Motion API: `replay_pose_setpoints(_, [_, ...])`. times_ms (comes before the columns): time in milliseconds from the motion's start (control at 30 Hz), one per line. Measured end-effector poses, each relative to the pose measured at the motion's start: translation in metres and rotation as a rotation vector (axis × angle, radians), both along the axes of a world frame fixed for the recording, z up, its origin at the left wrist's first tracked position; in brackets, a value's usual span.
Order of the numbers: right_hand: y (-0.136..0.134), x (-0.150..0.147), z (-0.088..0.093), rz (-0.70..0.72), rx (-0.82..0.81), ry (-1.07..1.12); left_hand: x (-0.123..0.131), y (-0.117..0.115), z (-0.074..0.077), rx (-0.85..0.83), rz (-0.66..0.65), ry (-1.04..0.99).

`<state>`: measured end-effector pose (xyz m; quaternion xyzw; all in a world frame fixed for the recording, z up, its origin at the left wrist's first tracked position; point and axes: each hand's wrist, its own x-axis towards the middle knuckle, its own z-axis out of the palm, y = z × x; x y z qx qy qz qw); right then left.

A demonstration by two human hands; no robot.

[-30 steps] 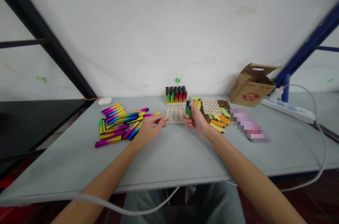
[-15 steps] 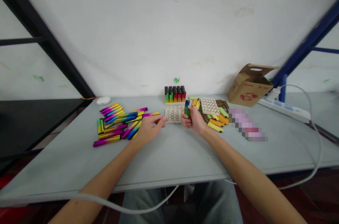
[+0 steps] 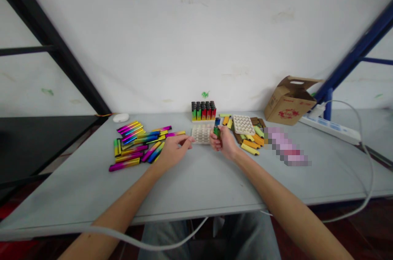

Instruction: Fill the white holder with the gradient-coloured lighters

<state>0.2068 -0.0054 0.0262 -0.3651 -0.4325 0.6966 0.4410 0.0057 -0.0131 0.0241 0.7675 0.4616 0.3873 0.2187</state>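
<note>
My right hand [image 3: 225, 140] is closed round green and blue lighters [image 3: 216, 128], held upright over the right end of a white dimpled tray [image 3: 202, 134]. My left hand [image 3: 176, 147] is beside the tray's left edge, thumb and fingers drawn together; whatever may be between them is hidden. Behind that tray, several lighters [image 3: 204, 110] with black tops and green, yellow and red bodies stand in rows in another white tray [image 3: 203, 120]. To the left of my left hand lies a loose pile of shiny multicoloured lighters [image 3: 132, 155].
On the right, a second dimpled tray [image 3: 243, 125] rests on yellow, orange and brown pieces [image 3: 252, 141]. Farther right are an open cardboard box [image 3: 285, 106], a power strip [image 3: 331, 128] and a blurred pink item [image 3: 284, 143]. A white case [image 3: 120, 118] sits back left. A white cable [image 3: 138, 243] crosses the foreground.
The view has shifted very slightly. Both hands stay almost where they were, and the lighters in my right hand are turned a little.
</note>
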Motion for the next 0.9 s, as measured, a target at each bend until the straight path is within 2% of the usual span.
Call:
replay_pose_setpoints(300, [0.0,0.0,-0.002,0.033,0.025,0.013,0.0,0.0,0.0,-0.005,-0.002,0.004])
replay_pose_setpoints(633, [-0.003,-0.003,0.005,0.046,-0.016,0.003,-0.002,0.0,-0.001,0.006,0.007,0.021])
replay_pose_setpoints(900, [-0.008,0.004,0.013,0.135,0.105,0.167,-0.003,0.001,-0.002,0.008,0.016,0.037])
